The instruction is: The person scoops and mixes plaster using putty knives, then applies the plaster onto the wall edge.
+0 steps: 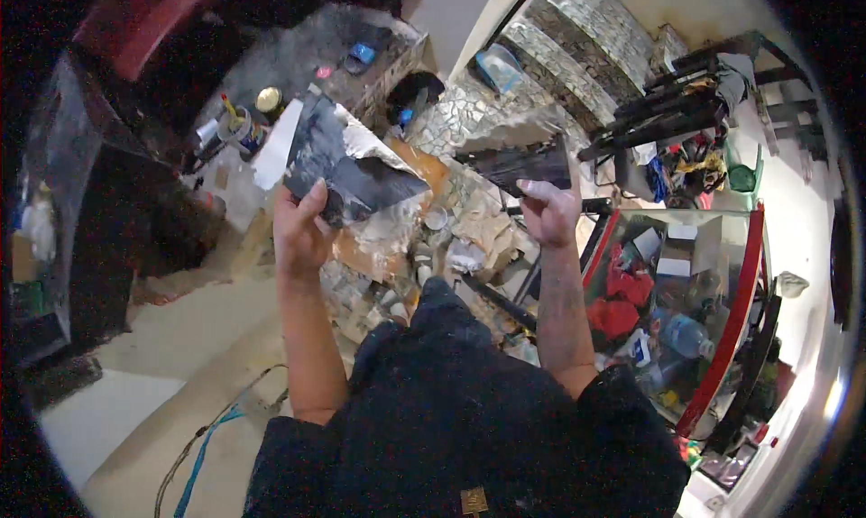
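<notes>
My left hand [302, 225] is closed on the near edge of a dark grey-black sheet [338, 162] with torn, whitish edges, its thumb on top. A second, smaller dark piece [528, 164] with a ragged pale far edge is gripped in my right hand [548, 210], thumb along its near side. The two pieces are held apart, above a littered floor. What they are made of I cannot tell. Crumpled brown paper [485, 225] and other scraps lie below, between my forearms.
Stone-patterned steps [559, 63] rise at the far side, a blue dustpan [499, 69] beside them. At right stand a black metal rack [672, 90] and a red-framed glass case [749, 275] full of odds and ends. A tub with brushes [240, 137] sits far left; a cable [200, 437] runs near left.
</notes>
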A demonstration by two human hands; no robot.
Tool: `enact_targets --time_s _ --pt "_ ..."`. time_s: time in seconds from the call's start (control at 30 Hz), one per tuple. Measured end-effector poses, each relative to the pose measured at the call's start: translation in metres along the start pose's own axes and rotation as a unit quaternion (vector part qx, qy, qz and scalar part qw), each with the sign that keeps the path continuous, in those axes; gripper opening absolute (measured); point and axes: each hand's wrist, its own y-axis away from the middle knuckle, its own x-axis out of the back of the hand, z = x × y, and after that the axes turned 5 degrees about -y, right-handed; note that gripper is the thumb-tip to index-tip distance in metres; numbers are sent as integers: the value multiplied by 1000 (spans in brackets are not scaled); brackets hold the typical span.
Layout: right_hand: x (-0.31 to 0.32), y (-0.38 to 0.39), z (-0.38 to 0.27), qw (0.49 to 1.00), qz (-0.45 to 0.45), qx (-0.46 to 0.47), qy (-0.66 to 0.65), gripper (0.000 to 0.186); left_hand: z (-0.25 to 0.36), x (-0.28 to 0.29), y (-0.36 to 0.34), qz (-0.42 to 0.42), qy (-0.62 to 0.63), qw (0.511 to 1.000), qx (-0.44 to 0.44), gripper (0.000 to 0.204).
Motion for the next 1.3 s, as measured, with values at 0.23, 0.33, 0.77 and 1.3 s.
enact_targets --time_s 0.23,0.33,0.77,1.3 --pt "-39 -33 -71 859 89 -273 -423 62 -13 -34 3 136 -20 989 48 38" --pt "-47 -40 -45 937 -67 -33 -341 54 -23 -45 4 111 26 993 -1 29" --pt "-52 -96 -43 865 -378 318 -94 49 -21 -74 6 251 66 964 -51 25" --pt "-116 -61 -60 848 -419 141 -293 52 2 -35 50 353 45 928 -110 26"
